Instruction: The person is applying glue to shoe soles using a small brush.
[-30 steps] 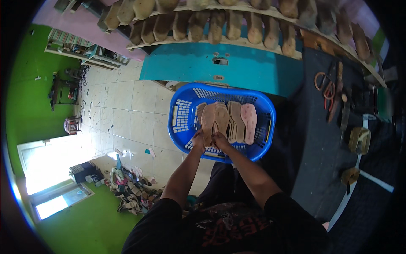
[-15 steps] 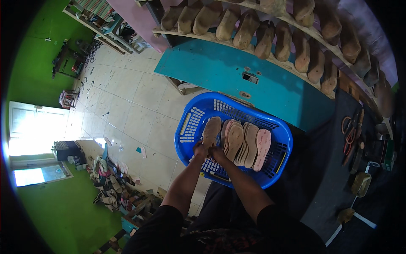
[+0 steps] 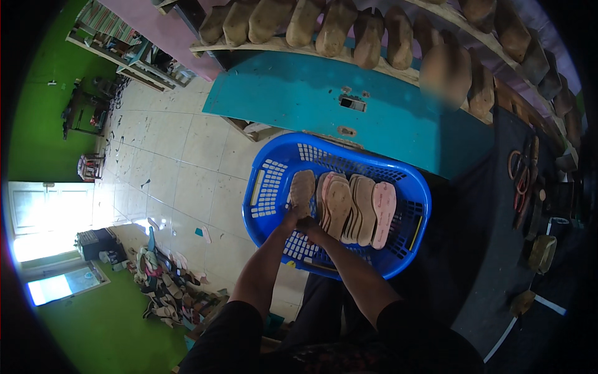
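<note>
A blue plastic laundry basket (image 3: 426, 209) stands in front of me. Both my hands reach into its left part and close around the lower end of brown shoe insoles (image 3: 303, 190); whether it is one piece or a thin stack is hard to tell. My left hand (image 3: 290, 218) grips the left side, my right hand (image 3: 308, 225) the right side, and the fingers are partly hidden. Just right of them, a row of beige-brown insoles (image 3: 339, 202) leans in overlapping layers. A pink insole (image 3: 384, 209) with small dark print lies at the row's right end.
Behind the basket is a teal panel (image 3: 280, 93) below shelves of wooden shoe lasts (image 3: 336, 31). Scissors (image 3: 521, 181) and other tools hang or lie on dark cloth at right. A heap of shoes (image 3: 165, 280) covers the tiled floor (image 3: 199, 162) at left.
My view has shifted slightly, so the shelves and panel sit further left. Both hands stay closed on the insoles at the basket's left, now a little lower against it.
</note>
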### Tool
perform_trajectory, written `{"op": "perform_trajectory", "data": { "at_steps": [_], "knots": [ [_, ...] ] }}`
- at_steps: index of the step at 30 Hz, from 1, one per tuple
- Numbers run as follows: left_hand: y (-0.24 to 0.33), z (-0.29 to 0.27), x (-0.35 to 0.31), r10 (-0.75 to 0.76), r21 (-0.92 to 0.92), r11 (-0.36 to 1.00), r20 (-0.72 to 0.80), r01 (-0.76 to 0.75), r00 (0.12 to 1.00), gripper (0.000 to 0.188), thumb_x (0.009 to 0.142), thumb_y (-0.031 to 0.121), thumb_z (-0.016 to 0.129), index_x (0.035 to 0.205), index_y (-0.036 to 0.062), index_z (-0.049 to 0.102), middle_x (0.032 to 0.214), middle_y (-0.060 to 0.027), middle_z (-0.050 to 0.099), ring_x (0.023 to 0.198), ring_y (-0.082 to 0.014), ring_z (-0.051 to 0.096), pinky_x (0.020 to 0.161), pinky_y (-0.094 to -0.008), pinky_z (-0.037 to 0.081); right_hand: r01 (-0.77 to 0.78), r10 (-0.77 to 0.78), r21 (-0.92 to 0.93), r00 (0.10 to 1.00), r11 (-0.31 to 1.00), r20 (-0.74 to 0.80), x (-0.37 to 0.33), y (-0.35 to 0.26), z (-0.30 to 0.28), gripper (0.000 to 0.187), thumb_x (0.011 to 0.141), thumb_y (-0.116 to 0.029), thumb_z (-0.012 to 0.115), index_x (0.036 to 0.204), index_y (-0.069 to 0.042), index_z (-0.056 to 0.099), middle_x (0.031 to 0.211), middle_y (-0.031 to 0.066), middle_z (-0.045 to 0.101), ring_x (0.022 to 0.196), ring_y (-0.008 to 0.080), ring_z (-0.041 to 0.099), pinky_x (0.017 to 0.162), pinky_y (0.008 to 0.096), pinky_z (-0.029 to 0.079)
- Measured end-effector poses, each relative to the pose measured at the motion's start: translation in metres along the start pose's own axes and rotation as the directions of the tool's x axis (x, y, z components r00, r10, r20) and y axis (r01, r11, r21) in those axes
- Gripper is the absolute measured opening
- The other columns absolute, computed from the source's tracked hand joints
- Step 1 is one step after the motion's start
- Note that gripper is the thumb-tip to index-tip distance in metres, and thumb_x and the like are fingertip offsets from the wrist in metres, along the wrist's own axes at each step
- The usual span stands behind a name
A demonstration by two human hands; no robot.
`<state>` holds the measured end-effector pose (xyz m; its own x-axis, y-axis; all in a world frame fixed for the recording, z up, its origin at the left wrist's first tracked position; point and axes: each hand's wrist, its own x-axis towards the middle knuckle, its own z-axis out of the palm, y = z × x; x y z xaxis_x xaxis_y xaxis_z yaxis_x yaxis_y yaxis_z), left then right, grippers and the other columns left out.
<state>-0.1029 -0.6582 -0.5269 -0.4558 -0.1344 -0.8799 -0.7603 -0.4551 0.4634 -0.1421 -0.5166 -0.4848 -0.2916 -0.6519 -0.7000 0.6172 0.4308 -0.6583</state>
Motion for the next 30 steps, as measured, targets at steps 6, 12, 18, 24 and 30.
{"op": "perform_trajectory", "data": {
  "at_steps": [6,12,18,24,30],
  "knots": [
    [0.012,-0.015,-0.055,0.178,0.074,0.983,-0.116,-0.170,0.977,0.060,0.103,0.039,0.041,0.156,0.0136,0.032,0.155,-0.0113,0.040,0.143,-0.0274,0.038,0.115,-0.0461,0.029,0.025,0.006,0.251,0.992,0.968,-0.125,-0.071,-0.018,0.008,0.035,0.095,-0.015,0.055,0.130,-0.007,0.053,0.090,0.0019,0.065,0.058,0.0093,0.060,0.047,0.0229,0.047],
    [0.021,0.018,-0.169,0.141,-0.027,0.989,-0.175,-0.148,0.974,0.050,0.103,0.030,0.046,0.151,0.0166,0.040,0.138,-0.0065,0.058,0.126,-0.0255,0.057,0.103,-0.0441,0.042,-0.111,0.124,0.121,0.986,0.986,-0.109,-0.176,-0.055,-0.010,0.047,0.093,-0.016,0.060,0.138,-0.007,0.046,0.104,0.0086,0.070,0.064,0.0146,0.066,0.054,0.0258,0.052],
    [-0.013,0.070,-0.205,0.271,-0.340,0.937,0.557,-0.082,0.785,0.048,0.105,0.031,0.044,0.148,0.0116,0.038,0.135,-0.0139,0.059,0.119,-0.0277,0.062,0.087,-0.0410,0.055,0.057,-0.052,0.019,0.977,0.998,-0.205,-0.277,-0.094,-0.056,0.043,0.095,-0.021,0.059,0.135,-0.008,0.051,0.098,0.0056,0.067,0.063,0.0136,0.065,0.058,0.0274,0.053],
    [0.077,0.236,-0.326,-0.066,0.221,0.966,0.715,-0.136,0.695,0.053,0.102,0.038,0.049,0.147,0.0124,0.040,0.143,-0.0135,0.054,0.118,-0.0244,0.062,0.088,-0.0417,0.055,0.450,-0.295,0.230,0.818,0.863,-0.494,-0.380,-0.101,-0.084,0.035,0.097,-0.008,0.055,0.132,-0.008,0.054,0.099,0.0024,0.064,0.089,0.0127,0.063,0.081,0.0291,0.053],
    [0.135,0.349,-0.406,-0.310,0.439,0.860,0.854,-0.259,0.418,0.059,0.102,0.036,0.050,0.153,0.0094,0.037,0.138,-0.0112,0.058,0.114,-0.0240,0.063,0.092,-0.0421,0.055,0.850,-0.318,0.164,0.356,0.500,-0.879,-0.508,-0.086,-0.037,0.036,0.100,-0.007,0.053,0.135,-0.006,0.047,0.122,0.0054,0.058,0.107,0.0150,0.061,0.092,0.0336,0.052]
  ]
}}
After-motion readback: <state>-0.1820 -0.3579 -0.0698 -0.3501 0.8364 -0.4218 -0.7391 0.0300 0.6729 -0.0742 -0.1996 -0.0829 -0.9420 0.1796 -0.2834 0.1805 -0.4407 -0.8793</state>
